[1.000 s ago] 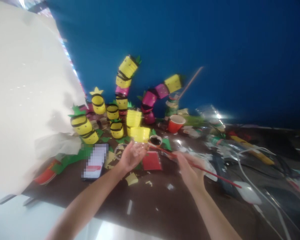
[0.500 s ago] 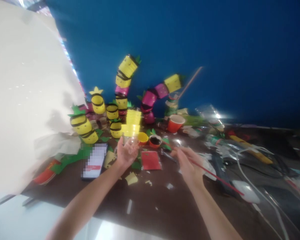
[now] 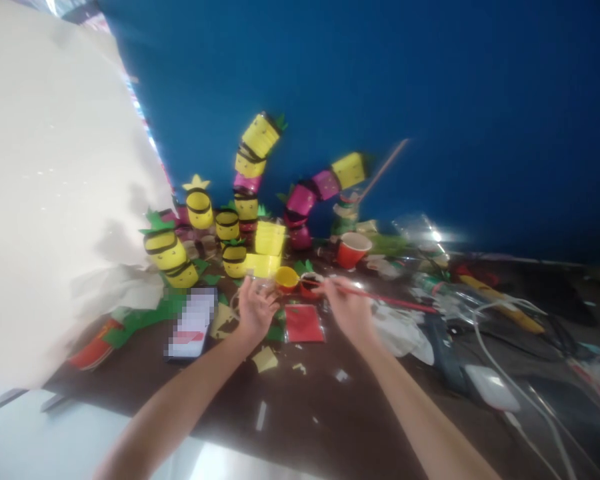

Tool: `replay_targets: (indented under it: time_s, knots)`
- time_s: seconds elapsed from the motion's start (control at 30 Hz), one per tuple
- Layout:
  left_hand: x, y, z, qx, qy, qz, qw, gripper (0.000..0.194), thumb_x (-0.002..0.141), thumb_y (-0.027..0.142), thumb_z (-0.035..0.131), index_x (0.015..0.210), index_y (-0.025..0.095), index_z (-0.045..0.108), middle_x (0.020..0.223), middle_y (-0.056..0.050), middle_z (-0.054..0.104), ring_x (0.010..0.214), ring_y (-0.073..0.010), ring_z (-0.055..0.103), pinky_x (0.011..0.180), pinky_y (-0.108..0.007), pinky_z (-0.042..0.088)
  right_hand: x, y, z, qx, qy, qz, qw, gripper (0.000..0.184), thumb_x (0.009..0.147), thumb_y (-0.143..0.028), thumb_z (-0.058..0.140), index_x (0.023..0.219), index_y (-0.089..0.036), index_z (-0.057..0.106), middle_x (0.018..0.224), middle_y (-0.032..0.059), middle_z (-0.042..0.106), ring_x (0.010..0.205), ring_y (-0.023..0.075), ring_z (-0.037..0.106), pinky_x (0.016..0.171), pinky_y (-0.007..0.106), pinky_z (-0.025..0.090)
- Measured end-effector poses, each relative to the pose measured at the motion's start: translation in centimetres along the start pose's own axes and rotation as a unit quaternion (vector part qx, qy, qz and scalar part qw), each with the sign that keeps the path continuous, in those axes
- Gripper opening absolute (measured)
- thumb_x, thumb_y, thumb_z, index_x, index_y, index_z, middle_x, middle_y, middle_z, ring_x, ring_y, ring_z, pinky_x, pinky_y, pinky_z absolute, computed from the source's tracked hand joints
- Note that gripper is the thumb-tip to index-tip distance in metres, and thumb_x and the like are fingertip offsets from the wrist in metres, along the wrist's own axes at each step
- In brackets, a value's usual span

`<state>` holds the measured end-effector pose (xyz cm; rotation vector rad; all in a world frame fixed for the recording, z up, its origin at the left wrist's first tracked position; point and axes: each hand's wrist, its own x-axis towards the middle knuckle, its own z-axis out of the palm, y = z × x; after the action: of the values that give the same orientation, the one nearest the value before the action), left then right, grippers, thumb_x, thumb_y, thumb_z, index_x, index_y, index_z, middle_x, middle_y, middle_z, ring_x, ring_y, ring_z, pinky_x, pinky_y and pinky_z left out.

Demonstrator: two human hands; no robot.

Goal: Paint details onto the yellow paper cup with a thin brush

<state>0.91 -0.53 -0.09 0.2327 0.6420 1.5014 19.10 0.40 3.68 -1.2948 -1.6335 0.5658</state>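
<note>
My left hand [image 3: 254, 308] is curled round a clear plastic cup [image 3: 258, 285], held just above the dark table. My right hand [image 3: 347, 308] pinches a long red brush [image 3: 380, 296], whose tip reaches a small orange cup of dark paint [image 3: 310, 283]. A small yellow cup [image 3: 287, 279] stands between the two hands. A red packet [image 3: 304, 323] lies flat below them.
Painted yellow and pink cup figures [image 3: 250, 173] stack up against the blue wall. A phone [image 3: 193, 321] lies left of my left hand. A red paper cup [image 3: 352, 249], white cables [image 3: 495, 333] and plastic clutter fill the right. A white sheet [image 3: 55, 200] stands at the left.
My right hand moved left and forward, bringing the brush tip to the orange paint cup. My left hand lowered the clear cup a little toward the table.
</note>
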Motion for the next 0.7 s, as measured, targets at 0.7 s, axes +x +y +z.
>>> replay_targets:
  time_s: [0.7]
  knots:
    - [-0.3,-0.2,0.8,-0.051,-0.024,0.001,0.998,0.031,0.079,0.050,0.053,0.081,0.020,0.059,0.071,-0.002,0.066,0.070,-0.0185,0.066,0.089,-0.042,0.047,7.4,-4.6,2.0,-0.181,-0.184,-0.022,0.966,0.032,0.081,-0.013,0.044,0.053,-0.019,0.057,0.061,0.0068,0.072,0.064,0.0171,0.069,0.066,0.022,0.049]
